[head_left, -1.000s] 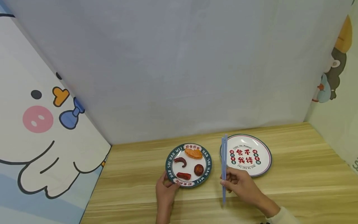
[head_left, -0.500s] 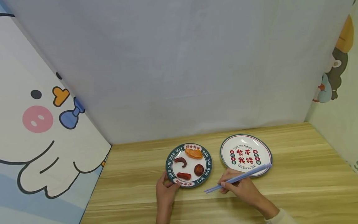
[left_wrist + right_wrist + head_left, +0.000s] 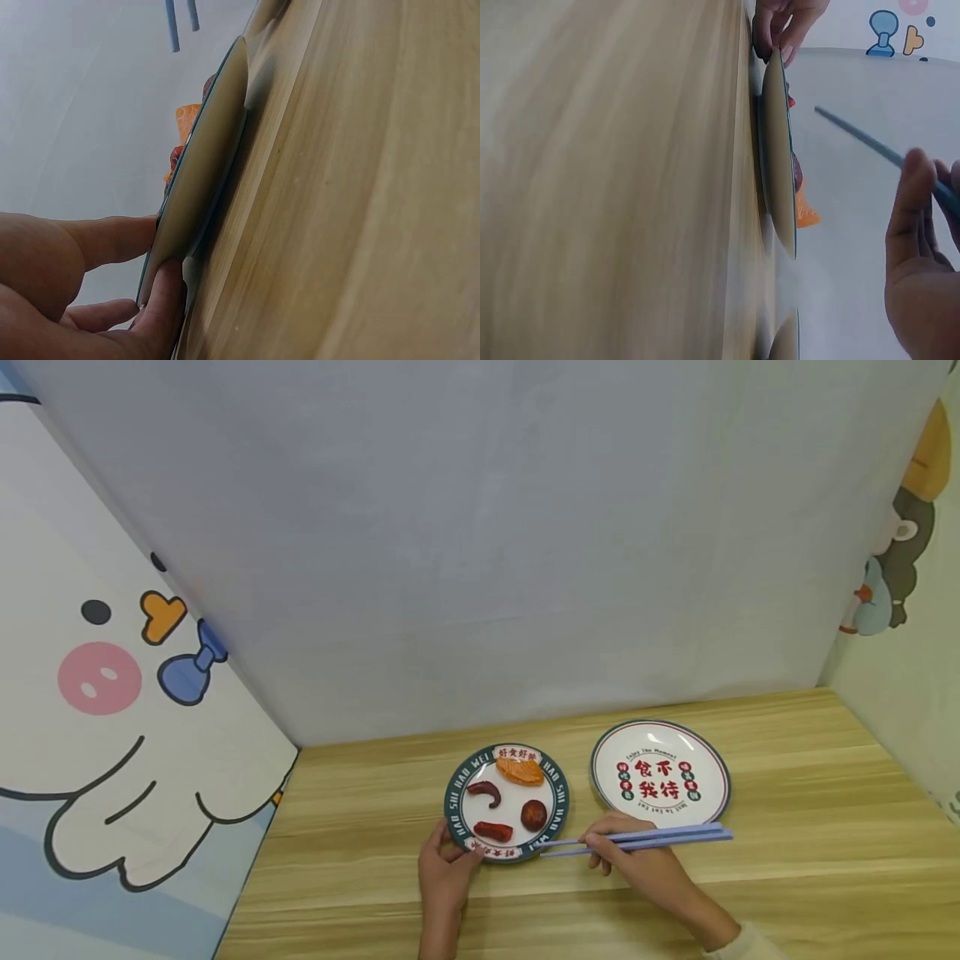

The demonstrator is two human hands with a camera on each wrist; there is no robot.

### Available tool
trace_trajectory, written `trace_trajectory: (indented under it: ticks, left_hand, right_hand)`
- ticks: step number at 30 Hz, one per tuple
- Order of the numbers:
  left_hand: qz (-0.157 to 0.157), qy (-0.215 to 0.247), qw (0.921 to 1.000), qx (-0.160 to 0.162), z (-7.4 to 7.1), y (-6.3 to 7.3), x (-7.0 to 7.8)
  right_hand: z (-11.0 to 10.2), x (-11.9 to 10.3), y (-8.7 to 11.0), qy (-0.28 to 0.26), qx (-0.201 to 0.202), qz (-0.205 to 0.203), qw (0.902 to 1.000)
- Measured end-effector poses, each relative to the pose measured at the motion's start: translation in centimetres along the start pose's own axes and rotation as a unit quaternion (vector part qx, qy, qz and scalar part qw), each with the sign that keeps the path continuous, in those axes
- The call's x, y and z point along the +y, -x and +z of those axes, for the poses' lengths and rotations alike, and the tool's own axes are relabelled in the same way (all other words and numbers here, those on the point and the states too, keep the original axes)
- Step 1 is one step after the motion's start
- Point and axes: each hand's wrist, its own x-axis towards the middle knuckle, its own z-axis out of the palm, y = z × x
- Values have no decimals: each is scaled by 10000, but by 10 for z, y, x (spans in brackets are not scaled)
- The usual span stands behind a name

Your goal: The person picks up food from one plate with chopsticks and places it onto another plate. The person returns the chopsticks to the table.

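Note:
My left hand (image 3: pixel 447 877) pinches the near-left rim of a green-rimmed plate (image 3: pixel 453 802), a finger and thumb on either side of its edge in the left wrist view. On this plate lie an orange salmon slice (image 3: pixel 519 771), a curled dark red tentacle (image 3: pixel 487 791), a red stick-like piece (image 3: pixel 492 832) and a round brown piece (image 3: pixel 533 814). A pair of pale blue chopsticks (image 3: pixel 678 837) is held in my right hand (image 3: pixel 637 862). Their slightly parted tips point left, over the plate's lower right rim in the head view. The right wrist view shows them raised above the plate.
An oval white plate (image 3: pixel 652 732) with red lettering and a green rim stands on the wooden table (image 3: pixel 360 827) to the right, just beyond my right hand. A pale grey backdrop (image 3: pixel 480 568) rises behind the table, with cartoon-printed panels (image 3: pixel 97 752) at both sides.
The chopsticks have swung from upright in the head view to lying sideways, tips to the left, and have come to the green-rimmed plate's edge. My left hand and both plates have kept their places.

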Motion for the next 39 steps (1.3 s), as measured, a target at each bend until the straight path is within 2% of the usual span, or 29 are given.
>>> trace_trajectory:
  ticks: [3,6,11,16,28,39]
  left_hand:
    - [22,10,10000,-5,0,0,0]
    - [9,19,10000,-7,0,0,-1]
    - [-1,51,10000,-18,0,0,0]
    - [-10,90,10000,14,0,1,2]
    - [104,178,9998,16,-1,2,1]
    - [106,136,9998,104,0,2,0]
  right_hand:
    - [6,-1,-2,261,360,182,9988]
    - [11,-2,-4,133,490,289,9983]
    - [19,-4,-8,-280,469,428,9976]
    - [27,-4,-13,-428,598,669,9950]
    - [42,3,-24,-618,649,606,9941]
    - [47,6,-30,-558,573,1222,9893]
